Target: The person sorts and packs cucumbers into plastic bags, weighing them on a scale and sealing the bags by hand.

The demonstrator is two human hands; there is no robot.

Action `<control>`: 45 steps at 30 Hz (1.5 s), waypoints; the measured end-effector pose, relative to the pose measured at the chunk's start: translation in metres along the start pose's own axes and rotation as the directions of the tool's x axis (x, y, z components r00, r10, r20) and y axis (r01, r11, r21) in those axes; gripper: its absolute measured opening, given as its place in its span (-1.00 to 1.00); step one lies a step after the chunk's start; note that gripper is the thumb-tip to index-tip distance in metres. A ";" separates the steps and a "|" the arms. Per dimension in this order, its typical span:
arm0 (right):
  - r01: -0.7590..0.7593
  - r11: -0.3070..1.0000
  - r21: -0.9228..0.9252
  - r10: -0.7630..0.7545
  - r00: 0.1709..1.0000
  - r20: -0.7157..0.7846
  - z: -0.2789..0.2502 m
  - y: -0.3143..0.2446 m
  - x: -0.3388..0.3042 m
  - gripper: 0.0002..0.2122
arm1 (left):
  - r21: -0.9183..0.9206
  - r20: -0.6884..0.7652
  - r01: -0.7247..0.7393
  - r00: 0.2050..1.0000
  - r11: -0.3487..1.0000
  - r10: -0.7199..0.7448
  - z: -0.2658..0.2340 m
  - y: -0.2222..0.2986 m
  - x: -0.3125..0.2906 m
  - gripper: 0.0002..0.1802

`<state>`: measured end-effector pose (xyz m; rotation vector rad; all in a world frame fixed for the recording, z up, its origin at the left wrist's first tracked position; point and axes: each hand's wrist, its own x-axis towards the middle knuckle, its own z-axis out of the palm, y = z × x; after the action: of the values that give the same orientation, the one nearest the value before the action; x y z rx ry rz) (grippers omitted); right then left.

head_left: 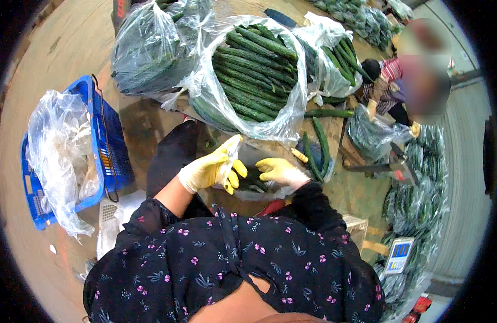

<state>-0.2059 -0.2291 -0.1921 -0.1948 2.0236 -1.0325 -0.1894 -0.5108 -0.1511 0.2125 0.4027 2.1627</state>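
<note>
Both my hands wear gloves with yellow fingers and pale cuffs. In front of my lap, a clear plastic bag (252, 154) with dark green cucumbers (255, 180) in it lies between them. My left hand (213, 166) is closed on the bag's left edge, a whitish fold of film showing by its thumb. At the right side of the same bag, my right hand (280, 171) has its fingers bent inward against the film. Just beyond that hand lie loose cucumbers (322, 142) and a short tan handle (299, 155).
Ahead stands a large open bag of stacked cucumbers (254, 72), with a tied bag (151, 54) to its left. A blue crate (109, 142) holding plastic bags is at left. A co-worker (391, 81) handles a bag at right, near piled bagged cucumbers (415, 188) and a scale display (399, 255).
</note>
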 end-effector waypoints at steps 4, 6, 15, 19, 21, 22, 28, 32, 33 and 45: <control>0.262 0.953 -0.155 -0.295 0.921 -0.255 -0.074 -0.094 0.002 -0.72 | 0.005 0.032 0.046 0.998 0.999 -0.046 0.003 -0.001 0.008 -0.14; 0.215 0.927 -0.308 -0.340 0.828 -0.447 -0.110 -0.107 0.031 -0.67 | 0.014 0.051 0.064 0.997 0.998 -0.065 0.004 -0.001 0.013 -0.12; -0.548 0.672 -0.498 -0.078 0.617 -0.783 -0.158 -0.109 0.135 -0.49 | 0.051 -0.033 0.100 0.995 0.994 -0.098 0.005 0.004 0.008 -0.06; -0.477 0.698 -0.533 -0.053 0.709 -0.704 -0.145 -0.097 0.151 -0.55 | 0.087 -0.030 0.093 0.995 0.992 -0.090 0.001 0.001 0.007 -0.09; -0.409 0.697 -0.589 -0.142 0.727 -0.672 -0.139 -0.094 0.156 -0.63 | 0.101 -0.038 0.101 0.995 0.990 -0.097 0.000 0.002 0.007 -0.10; -0.399 0.715 -0.574 -0.139 0.724 -0.676 -0.139 -0.094 0.158 -0.60 | 0.109 -0.045 0.106 0.994 0.988 -0.102 0.001 0.003 0.007 -0.10; -0.431 0.706 -0.562 -0.066 0.750 -0.658 -0.133 -0.111 0.177 -0.47 | 0.120 -0.058 0.124 0.991 0.985 -0.118 0.005 0.002 0.015 -0.08; -0.220 0.733 -0.644 -0.256 0.788 -0.560 -0.132 -0.101 0.174 -0.54 | 0.102 -0.019 0.133 0.991 0.986 -0.132 0.005 0.002 0.017 -0.05; -0.256 0.905 -0.338 0.099 0.903 -0.418 -0.124 -0.135 0.160 -0.68 | 0.075 -0.031 0.106 0.994 0.992 -0.104 0.001 0.001 0.014 -0.05; 0.125 0.621 0.774 -0.193 0.981 -0.004 -0.061 -0.067 0.010 -0.47 | 0.082 -0.048 0.073 0.996 0.994 -0.069 0.003 0.004 0.010 -0.11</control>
<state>-0.2717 -0.2409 -0.1298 0.0518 1.3293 -1.8871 -0.1973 -0.5041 -0.1474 0.1933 0.5202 2.0859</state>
